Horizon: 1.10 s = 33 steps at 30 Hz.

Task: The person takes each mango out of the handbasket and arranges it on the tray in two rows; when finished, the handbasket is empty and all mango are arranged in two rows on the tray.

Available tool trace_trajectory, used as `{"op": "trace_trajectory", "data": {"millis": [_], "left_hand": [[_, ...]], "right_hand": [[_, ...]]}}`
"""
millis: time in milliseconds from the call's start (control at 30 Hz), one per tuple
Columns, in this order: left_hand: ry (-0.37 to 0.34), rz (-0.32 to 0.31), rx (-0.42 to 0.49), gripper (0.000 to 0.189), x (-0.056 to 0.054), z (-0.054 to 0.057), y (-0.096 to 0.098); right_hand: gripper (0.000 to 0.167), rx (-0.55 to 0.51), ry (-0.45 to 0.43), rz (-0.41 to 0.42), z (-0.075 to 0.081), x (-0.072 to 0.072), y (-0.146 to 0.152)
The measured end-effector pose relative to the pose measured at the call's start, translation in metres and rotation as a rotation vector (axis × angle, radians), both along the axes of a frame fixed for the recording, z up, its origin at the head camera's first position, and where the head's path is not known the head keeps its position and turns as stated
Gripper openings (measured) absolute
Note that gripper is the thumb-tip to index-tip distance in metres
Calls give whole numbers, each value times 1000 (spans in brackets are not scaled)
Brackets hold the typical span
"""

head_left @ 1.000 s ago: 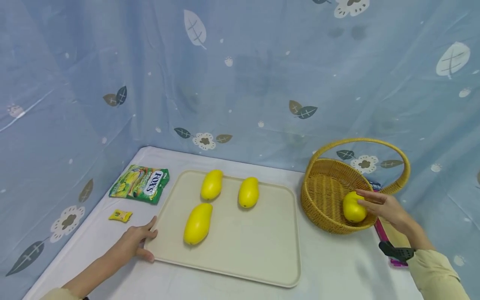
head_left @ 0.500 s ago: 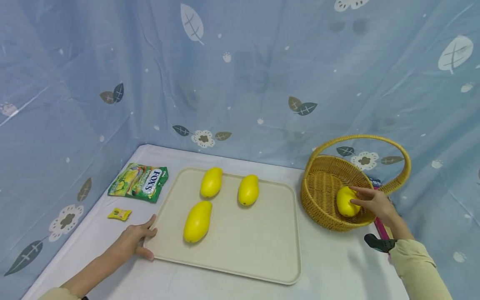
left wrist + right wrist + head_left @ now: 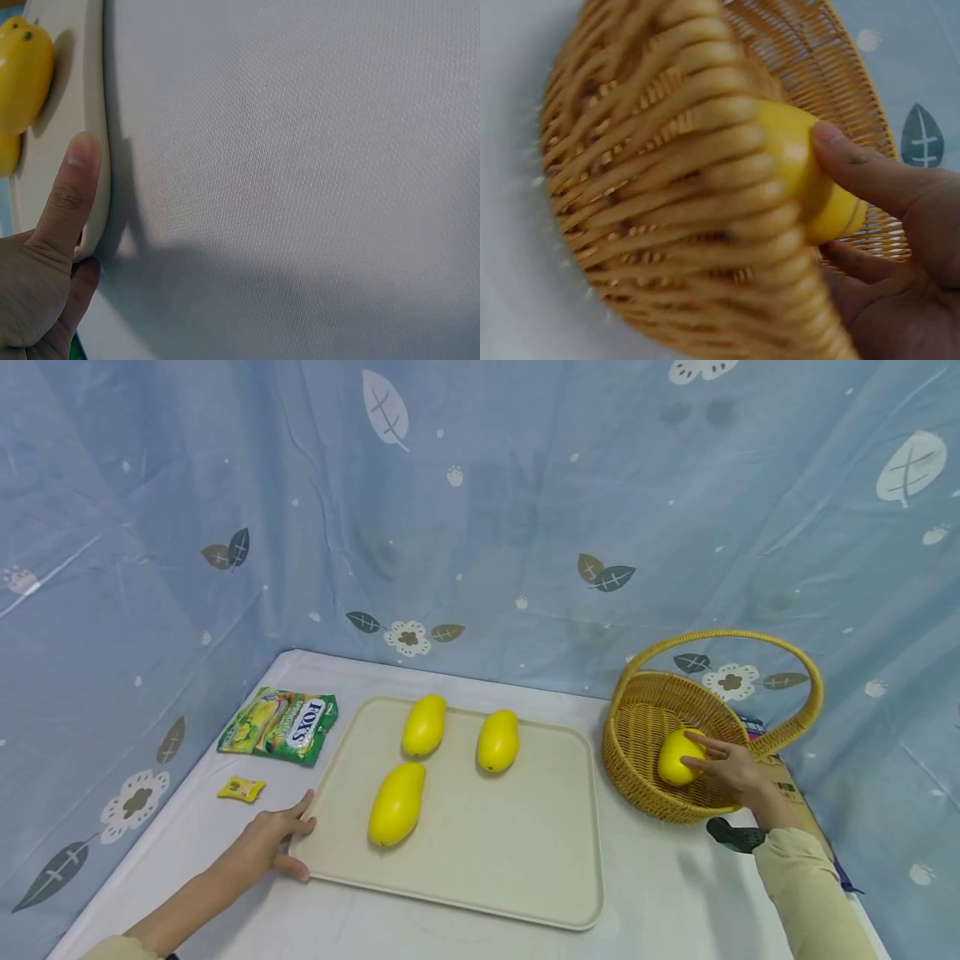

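Observation:
In the head view my left hand (image 3: 264, 842) grips the near left corner of a beige tray (image 3: 510, 839). The left wrist view shows its thumb (image 3: 71, 191) on the rim and a finger beside the corner. Three yellow papayas (image 3: 396, 806) lie on the tray's left and middle. To the right, my right hand (image 3: 738, 772) reaches over the side of a wicker basket (image 3: 636, 787) and holds another yellow papaya (image 3: 677, 758) inside it. In the right wrist view the thumb lies on this papaya (image 3: 787, 142); the basket wall hides part of it.
A green candy bag (image 3: 279, 725) and a small yellow wrapped candy (image 3: 242, 790) lie left of the tray. The basket's tall handle (image 3: 723, 635) arches over it. A cardboard-coloured package (image 3: 795, 793) lies partly hidden behind the right arm. A blue patterned curtain (image 3: 480, 527) hangs behind.
My right hand has moved left within the basket with the papaya, which now sits nearer the basket's middle. The left hand and the tray have stayed in place.

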State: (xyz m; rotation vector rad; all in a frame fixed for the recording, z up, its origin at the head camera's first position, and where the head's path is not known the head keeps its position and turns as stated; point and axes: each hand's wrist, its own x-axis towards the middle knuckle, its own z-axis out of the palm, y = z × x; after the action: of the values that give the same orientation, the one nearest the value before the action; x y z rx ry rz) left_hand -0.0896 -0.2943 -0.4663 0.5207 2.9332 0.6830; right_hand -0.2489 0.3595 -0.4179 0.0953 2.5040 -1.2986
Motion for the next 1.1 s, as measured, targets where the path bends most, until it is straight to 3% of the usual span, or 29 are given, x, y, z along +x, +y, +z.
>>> {"op": "trace_trajectory", "data": {"millis": [333, 567, 867, 1100], "left_hand": [[-19, 5, -5, 77, 1, -1, 0], [-19, -4, -14, 76, 0, -1, 0], [-47, 29, -16, 78, 1, 0, 1], [-50, 27, -12, 78, 1, 1, 2]], "right_hand": [[66, -331, -150, -63, -1, -3, 4], [42, -571, -248, -131, -3, -3, 7], [44, -736, -273, -154, -5, -1, 5], [56, -779, -273, -152, -2, 4, 1]]}}
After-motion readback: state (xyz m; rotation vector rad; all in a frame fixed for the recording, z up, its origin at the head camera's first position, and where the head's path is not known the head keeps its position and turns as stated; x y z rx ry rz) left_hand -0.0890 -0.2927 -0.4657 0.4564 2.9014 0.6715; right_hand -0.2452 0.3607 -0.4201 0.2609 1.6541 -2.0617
